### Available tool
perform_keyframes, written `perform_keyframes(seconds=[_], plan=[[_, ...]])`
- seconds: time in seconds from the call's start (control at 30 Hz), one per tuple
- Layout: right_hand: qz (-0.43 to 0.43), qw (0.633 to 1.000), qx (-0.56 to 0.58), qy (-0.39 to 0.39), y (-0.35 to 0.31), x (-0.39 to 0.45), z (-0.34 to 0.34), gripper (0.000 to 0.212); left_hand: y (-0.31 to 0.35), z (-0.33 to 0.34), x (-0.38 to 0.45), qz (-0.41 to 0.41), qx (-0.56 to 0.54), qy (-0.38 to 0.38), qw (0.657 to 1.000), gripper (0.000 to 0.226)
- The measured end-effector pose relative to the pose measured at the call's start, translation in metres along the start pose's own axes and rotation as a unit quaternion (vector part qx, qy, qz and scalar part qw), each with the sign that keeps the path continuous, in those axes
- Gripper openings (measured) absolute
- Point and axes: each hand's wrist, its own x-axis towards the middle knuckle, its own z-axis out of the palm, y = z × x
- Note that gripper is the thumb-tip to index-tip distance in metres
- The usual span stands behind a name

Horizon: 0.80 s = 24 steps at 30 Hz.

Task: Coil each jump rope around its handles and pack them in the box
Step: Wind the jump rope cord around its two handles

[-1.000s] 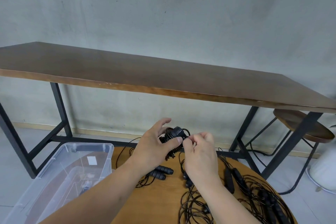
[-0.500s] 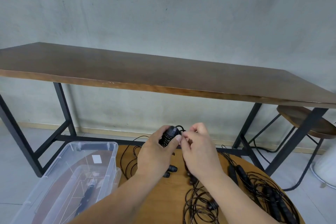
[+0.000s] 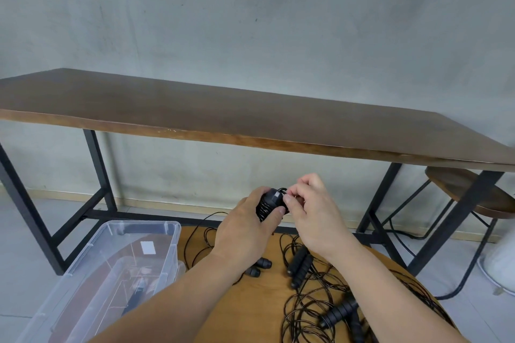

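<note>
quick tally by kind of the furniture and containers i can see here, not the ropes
long wooden table: 1
round wooden table: 1
wooden stool: 1
clear plastic box: 1
total: 4

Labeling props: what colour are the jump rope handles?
Black, cord too; the head view shows the handles best.

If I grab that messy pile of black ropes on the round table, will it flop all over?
Probably yes. The loose ropes are thin cords lying in tangled loops, so they would likely droop and drag each other along. Their ribbed handles look rigid and round, so they might roll.
</note>
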Motion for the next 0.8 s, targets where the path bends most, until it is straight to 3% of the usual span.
perform_keyframes(seconds=[0.13, 0.23, 0.37, 0.47, 0.6, 0.7, 0.8], plan=[[-0.147, 0.965, -0.215, 0.010, 0.000, 0.006, -0.019, 0.023, -0.001, -0.004, -0.001, 0.005, 0.057, -0.022, 0.998, 0.050], [-0.222, 0.934, -0.279, -0.010, -0.007, 0.015, -0.029, 0.022, 0.006, -0.007, 0.003, 0.030, 0.122, -0.008, 0.992, 0.047], [-0.265, 0.907, -0.325, -0.047, -0.015, 0.019, -0.025, 0.013, 0.012, -0.006, 0.012, 0.035, 0.284, 0.008, 0.958, 0.042], [-0.211, 0.934, -0.288, -0.011, -0.007, 0.016, -0.020, 0.020, 0.012, -0.006, 0.015, 0.049, 0.304, 0.042, 0.950, 0.040], [-0.078, 0.987, -0.125, 0.063, 0.003, 0.006, -0.009, 0.026, 0.010, -0.005, 0.018, 0.084, 0.254, 0.121, 0.956, 0.046], [0.029, 0.999, 0.032, 0.020, 0.007, 0.006, -0.002, 0.016, 0.009, 0.000, 0.017, 0.089, 0.219, 0.136, 0.962, 0.048], [0.081, 0.991, 0.108, -0.014, 0.009, 0.006, -0.004, 0.011, 0.011, 0.004, 0.017, 0.081, 0.195, 0.132, 0.968, 0.047]])
